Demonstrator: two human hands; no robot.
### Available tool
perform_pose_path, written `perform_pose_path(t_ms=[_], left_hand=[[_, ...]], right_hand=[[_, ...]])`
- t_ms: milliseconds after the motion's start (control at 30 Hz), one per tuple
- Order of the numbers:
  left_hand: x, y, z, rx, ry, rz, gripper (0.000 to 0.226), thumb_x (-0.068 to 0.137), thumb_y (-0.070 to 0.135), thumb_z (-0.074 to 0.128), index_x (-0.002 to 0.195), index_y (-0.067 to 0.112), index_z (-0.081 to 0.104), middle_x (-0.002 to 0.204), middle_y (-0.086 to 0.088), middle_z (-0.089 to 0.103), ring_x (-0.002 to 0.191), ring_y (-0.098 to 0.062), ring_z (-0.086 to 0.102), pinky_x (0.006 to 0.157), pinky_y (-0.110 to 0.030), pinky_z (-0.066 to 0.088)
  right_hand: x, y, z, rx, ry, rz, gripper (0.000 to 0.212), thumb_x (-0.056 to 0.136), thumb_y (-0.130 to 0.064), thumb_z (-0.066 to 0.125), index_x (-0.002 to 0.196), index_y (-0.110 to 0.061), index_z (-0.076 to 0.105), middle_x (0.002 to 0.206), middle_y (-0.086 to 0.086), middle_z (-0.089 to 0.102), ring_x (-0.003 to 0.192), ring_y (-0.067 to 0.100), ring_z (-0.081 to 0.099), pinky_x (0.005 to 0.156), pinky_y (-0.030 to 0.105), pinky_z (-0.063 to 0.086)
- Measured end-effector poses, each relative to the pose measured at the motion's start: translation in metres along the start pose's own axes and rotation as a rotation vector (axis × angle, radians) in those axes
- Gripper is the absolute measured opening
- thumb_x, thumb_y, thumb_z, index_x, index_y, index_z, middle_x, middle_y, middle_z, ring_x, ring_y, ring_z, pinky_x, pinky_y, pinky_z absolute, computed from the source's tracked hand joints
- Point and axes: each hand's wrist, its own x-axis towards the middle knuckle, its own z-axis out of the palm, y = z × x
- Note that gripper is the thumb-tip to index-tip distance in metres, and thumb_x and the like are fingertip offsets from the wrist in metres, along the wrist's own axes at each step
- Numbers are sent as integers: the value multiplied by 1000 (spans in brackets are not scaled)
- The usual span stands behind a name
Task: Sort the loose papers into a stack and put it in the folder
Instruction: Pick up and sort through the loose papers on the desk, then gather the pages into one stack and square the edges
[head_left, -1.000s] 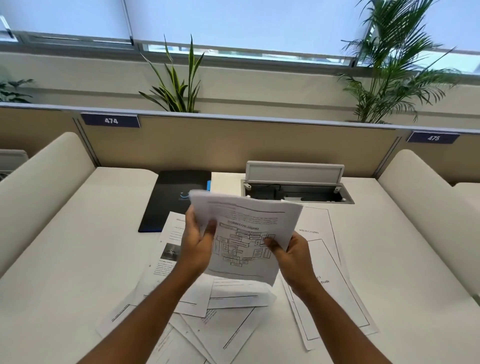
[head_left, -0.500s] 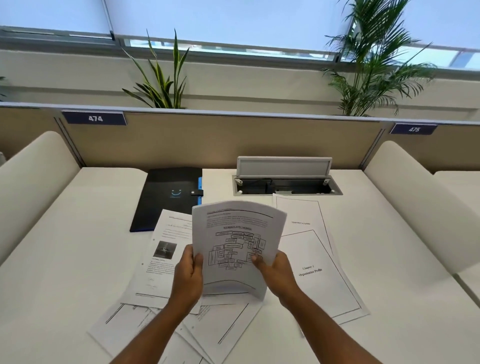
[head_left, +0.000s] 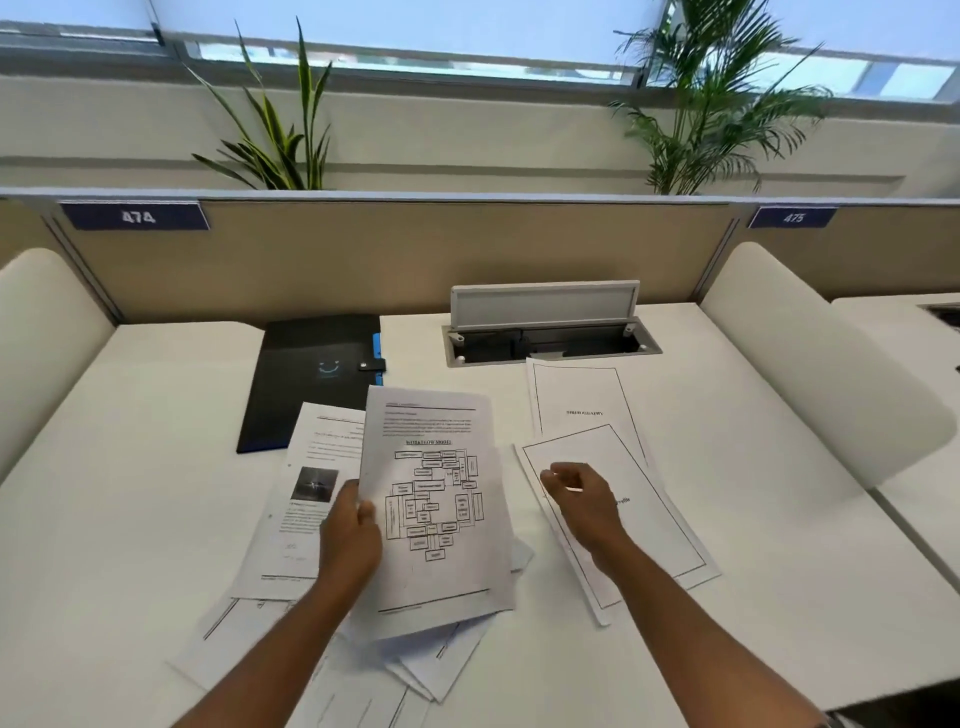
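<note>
left hand (head_left: 349, 535) pinching the workflow-diagram sheet (head_left: 435, 499) by its left edge | right hand (head_left: 584, 501) loosely curled, holding nothing, above bordered page (head_left: 660, 530) | black folder (head_left: 306, 379) snapped closed, contents hidden | loose papers (head_left: 291, 639) scattered on desk (head_left: 135, 467)
</note>
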Motion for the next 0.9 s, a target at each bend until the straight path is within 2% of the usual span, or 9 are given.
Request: perform_pose_path(t_ms=[100,233,333,467,567,733,900], left_hand=[[-9,-15,12,-2,-47,-97,32,103,13,38,133,15,50,124,-7,61,106,-29,59,92,-45,51],[-16,-19,31,4,-71,-194,37,101,10,40,136,16,48,133,-12,59,118,-34,55,100,-46,46],[-18,-17,42,2,-62,-252,39,100,10,41,138,14,47,134,-13,57,120,-35,54,101,-45,45],[-23,-15,56,-42,-49,-315,41,97,10,41,137,14,49,131,-12,60,105,-28,55,97,-44,47],[-30,-15,68,-46,-21,-352,42,97,9,42,138,12,48,133,-13,58,116,-33,56,99,-45,46],[-45,-10,85,-74,15,-386,43,96,8,41,138,11,50,132,-14,60,117,-34,56,103,-47,47],[-55,4,94,-64,29,-405,48,96,7,38,144,15,45,135,-13,58,119,-33,55,99,-40,46]], right_hand=[[9,19,-16,-212,47,-9,28,94,-33,74,119,-21,69,112,-7,71,108,16,68,91,32,52],[30,32,-42,-497,137,-30,31,91,-28,74,120,-20,69,125,6,64,107,24,67,93,35,51],[50,37,-63,-578,174,-26,37,91,-23,74,125,-13,66,134,13,58,122,34,58,99,40,47],[77,32,-88,-733,141,143,58,91,-38,73,138,-8,54,141,17,48,134,39,46,106,46,45],[88,29,-100,-844,91,245,75,81,-52,79,133,-8,48,136,15,46,131,36,47,104,49,47],[98,37,-106,-697,37,265,89,75,-44,87,136,-3,36,138,20,43,121,44,59,95,47,52],[103,52,-116,-508,35,234,102,67,-41,96,140,-6,33,133,20,57,120,41,61,95,46,52]])
